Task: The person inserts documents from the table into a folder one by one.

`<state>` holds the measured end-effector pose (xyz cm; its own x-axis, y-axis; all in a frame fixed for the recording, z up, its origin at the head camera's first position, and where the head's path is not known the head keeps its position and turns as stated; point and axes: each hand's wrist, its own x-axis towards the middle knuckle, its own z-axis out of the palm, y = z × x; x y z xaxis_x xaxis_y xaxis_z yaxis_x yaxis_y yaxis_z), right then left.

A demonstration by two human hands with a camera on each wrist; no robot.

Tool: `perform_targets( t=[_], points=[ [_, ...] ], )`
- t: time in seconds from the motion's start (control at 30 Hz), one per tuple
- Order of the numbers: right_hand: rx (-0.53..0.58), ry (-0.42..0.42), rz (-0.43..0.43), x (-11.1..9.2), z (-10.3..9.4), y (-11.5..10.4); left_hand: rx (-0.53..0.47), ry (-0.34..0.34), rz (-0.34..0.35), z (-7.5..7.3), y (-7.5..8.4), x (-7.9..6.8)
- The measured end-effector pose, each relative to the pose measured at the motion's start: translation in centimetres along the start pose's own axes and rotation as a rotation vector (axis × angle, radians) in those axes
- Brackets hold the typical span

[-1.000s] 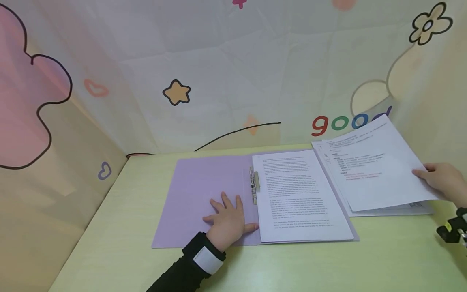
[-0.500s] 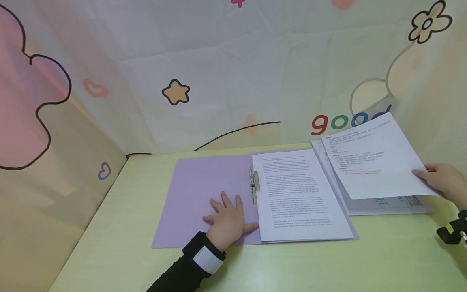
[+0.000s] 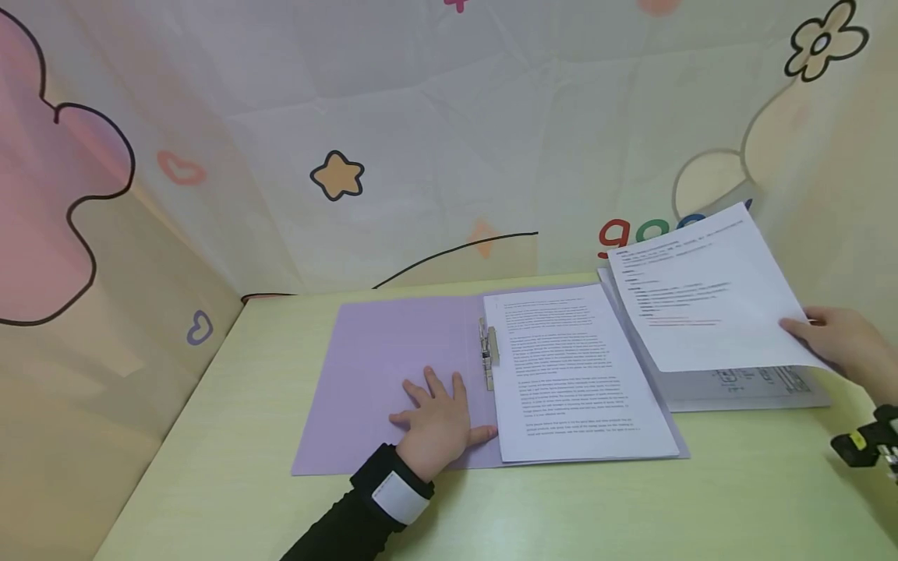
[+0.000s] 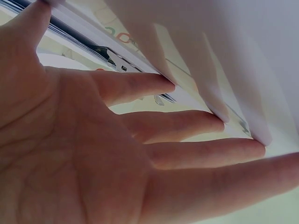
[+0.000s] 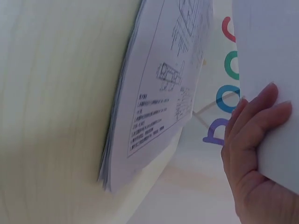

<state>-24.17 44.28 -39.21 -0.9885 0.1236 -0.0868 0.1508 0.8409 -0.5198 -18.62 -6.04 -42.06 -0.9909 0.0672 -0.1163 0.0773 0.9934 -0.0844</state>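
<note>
A purple folder (image 3: 400, 343) lies spread on the table, with printed sheets (image 3: 568, 374) on its right half beside a metal clip (image 3: 487, 354). My left hand (image 3: 433, 428) rests on the folder's left half with its fingers spread, the thumb touching the sheets' edge. In the left wrist view its palm and straight fingers show. My right hand (image 3: 842, 343) pinches a printed sheet of paper (image 3: 701, 304) by its right edge, thumb on top. The raised sheet is tilted over a stack of papers (image 5: 154, 102), whose top page carries line drawings and text. The fingers press the sheet's underside in the right wrist view.
The pale yellow-green table (image 3: 561, 514) extends in front of the folder. A patterned cloth backdrop (image 3: 435, 156) stands along its back and left side. The paper stack borders the folder's right edge.
My right hand has raised the sheet off the stack and shifted it up and slightly left, baring more of the drawing page below. My left hand has stayed put.
</note>
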Motion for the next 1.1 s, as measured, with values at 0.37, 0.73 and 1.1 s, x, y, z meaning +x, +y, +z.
perform_targets(
  t=[0.37,0.73,1.1],
  points=[
    [-0.026,-0.008,-0.051,-0.4,1.2,-2.4,0.016,0.002,-0.005,-0.1,0.0,-0.1],
    [-0.045,-0.024,-0.064,-0.3,2.2,-3.3,0.011,-0.024,-0.012,-0.2,0.0,-0.1],
    [-0.023,-0.059,-0.116,-0.7,3.0,-5.2,-0.003,-0.037,-0.025,-0.3,0.0,0.0]
  ],
)
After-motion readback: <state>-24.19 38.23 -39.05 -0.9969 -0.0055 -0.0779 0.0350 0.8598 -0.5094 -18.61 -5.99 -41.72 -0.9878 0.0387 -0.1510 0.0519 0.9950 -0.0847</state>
